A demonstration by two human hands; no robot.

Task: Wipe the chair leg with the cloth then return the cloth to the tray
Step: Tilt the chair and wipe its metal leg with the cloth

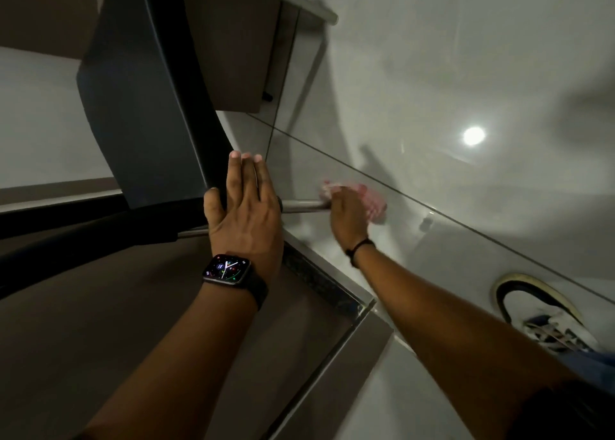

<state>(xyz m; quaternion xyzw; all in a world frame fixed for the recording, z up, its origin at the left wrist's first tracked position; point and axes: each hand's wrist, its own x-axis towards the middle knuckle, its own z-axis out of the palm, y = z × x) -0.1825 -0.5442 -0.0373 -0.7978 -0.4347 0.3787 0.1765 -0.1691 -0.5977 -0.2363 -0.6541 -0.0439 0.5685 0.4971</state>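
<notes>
A dark grey chair [146,106] stands left of centre, seen from above. One metal chair leg [304,205] runs right from under its seat. My right hand [349,216] is closed around a pink checked cloth [372,200], pressed onto the far end of that leg near the floor. The cloth looks blurred. My left hand [244,206] lies flat on the chair's seat edge with fingers straight and together, holding nothing. A smartwatch sits on the left wrist. No tray is in view.
A brown table top [100,339] with a metal-edged corner fills the lower left. Glossy grey floor tiles [466,73] spread to the right. A white and black shoe [545,316] rests at the lower right. Another metal leg [299,3] shows at the top.
</notes>
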